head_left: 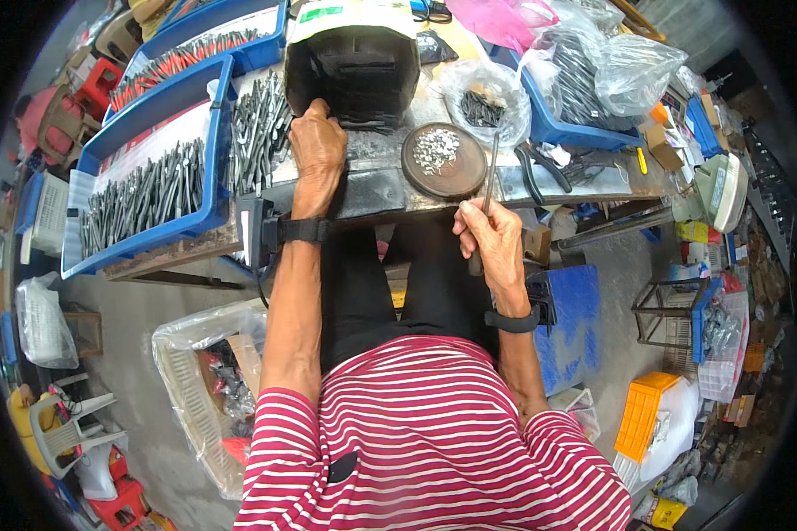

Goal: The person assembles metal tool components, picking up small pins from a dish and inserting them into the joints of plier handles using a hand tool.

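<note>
My left hand (317,146) is at the front left edge of a dark, open-fronted box (352,75), its fingers curled. What they hold, if anything, is hidden. My right hand (491,237) is closed around a thin dark rod-like tool (490,177), which points up and away past the bench edge. Between the hands, a round brown dish (451,185) carries a heap of small whitish pieces (436,151). Just behind the dish, a clear plastic bag (518,113) is open around small dark parts (482,110). Black-handled pliers (543,173) lie right of the tool.
Blue trays of dark slender parts (146,199) and red-handled pieces (181,64) fill the left. Loose dark parts (259,128) lie beside them. A blue bin (584,134) with bagged dark parts stands at right. A plastic-lined crate (195,389) sits on the floor.
</note>
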Available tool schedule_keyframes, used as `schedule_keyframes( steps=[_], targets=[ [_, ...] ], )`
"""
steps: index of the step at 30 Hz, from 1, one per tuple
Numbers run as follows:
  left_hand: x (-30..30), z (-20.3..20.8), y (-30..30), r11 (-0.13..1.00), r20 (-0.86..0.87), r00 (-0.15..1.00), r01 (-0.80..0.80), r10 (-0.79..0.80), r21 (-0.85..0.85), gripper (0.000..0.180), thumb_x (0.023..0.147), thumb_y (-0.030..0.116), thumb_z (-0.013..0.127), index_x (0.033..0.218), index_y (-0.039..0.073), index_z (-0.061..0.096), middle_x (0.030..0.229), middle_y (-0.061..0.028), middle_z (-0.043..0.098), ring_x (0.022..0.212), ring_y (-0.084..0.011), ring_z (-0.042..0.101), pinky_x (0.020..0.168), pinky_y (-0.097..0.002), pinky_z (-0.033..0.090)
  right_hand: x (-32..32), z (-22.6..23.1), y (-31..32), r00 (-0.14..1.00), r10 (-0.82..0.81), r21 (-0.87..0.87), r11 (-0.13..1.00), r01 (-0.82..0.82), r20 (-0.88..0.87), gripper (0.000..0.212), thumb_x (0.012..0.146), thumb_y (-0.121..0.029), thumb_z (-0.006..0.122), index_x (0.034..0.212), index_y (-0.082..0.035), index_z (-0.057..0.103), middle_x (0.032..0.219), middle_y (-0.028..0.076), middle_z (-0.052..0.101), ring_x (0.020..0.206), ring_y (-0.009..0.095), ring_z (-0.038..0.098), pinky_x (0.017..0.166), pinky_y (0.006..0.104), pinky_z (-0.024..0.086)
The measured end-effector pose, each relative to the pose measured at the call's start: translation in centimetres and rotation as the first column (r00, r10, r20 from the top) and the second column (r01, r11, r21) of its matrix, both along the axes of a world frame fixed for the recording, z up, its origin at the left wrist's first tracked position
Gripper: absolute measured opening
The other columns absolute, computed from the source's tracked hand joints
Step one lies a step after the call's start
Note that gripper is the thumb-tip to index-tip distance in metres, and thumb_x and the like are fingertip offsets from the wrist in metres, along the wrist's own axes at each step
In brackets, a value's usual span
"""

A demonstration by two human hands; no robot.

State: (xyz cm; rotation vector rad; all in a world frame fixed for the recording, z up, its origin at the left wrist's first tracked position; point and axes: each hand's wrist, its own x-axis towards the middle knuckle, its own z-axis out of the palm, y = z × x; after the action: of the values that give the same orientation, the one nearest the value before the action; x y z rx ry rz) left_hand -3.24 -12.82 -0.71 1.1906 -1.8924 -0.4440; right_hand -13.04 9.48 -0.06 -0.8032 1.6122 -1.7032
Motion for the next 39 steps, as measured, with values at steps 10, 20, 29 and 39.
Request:
schedule_keyframes(
  steps=[10,20,29,39],
  targets=[
    [1.7,-0.4,3.1,0.993,-0.116,0.988,0.091,-0.100,-0.081,0.008,0.068,-0.001,0.047,0.070,-0.001,0.055,0.064,-0.0231,0.056,0.061,-0.0373,0.057,0.056,-0.0424,0.044,-2.3,0.2,-1.4,0.887,-0.093,0.129,0.977,0.168,-0.453,0.016,0.080,-0.014,0.054,0.078,0.002,0.056,0.063,0.007,0.055,0.049,0.012,0.048,0.046,0.0258,0.038],
    [3.5,-0.2,5.8,0.982,-0.068,0.980,0.184,-0.187,-0.050,0.006,0.068,-0.002,0.053,0.074,0.000,0.055,0.070,-0.0178,0.058,0.066,-0.0339,0.057,0.058,-0.0389,0.045,-2.4,0.7,-3.7,0.321,0.092,0.144,0.979,0.143,-0.943,0.020,0.071,-0.021,0.062,0.086,-0.008,0.063,0.080,0.014,0.046,0.075,0.030,0.051,0.063,0.0377,0.043],
    [4.3,-0.5,6.3,0.979,-0.026,0.981,0.188,-0.190,-0.074,0.009,0.071,0.003,0.057,0.079,0.004,0.054,0.075,-0.0134,0.060,0.069,-0.0311,0.058,0.058,-0.0377,0.045,-2.2,0.5,-3.1,0.294,0.127,0.169,0.978,0.122,-0.947,0.021,0.071,-0.020,0.062,0.088,-0.008,0.063,0.079,0.013,0.046,0.077,0.028,0.049,0.065,0.0367,0.042],
    [5.1,0.4,7.0,0.942,-0.243,0.937,0.177,-0.250,-0.284,0.011,0.075,-0.002,0.056,0.085,-0.002,0.058,0.075,-0.0117,0.060,0.068,-0.0195,0.059,0.063,-0.0262,0.046,-3.3,-0.3,-2.3,0.491,0.108,0.133,0.991,0.015,-0.864,0.020,0.068,-0.013,0.063,0.084,-0.002,0.062,0.079,0.012,0.047,0.076,0.027,0.049,0.065,0.0347,0.040]
  ],
)
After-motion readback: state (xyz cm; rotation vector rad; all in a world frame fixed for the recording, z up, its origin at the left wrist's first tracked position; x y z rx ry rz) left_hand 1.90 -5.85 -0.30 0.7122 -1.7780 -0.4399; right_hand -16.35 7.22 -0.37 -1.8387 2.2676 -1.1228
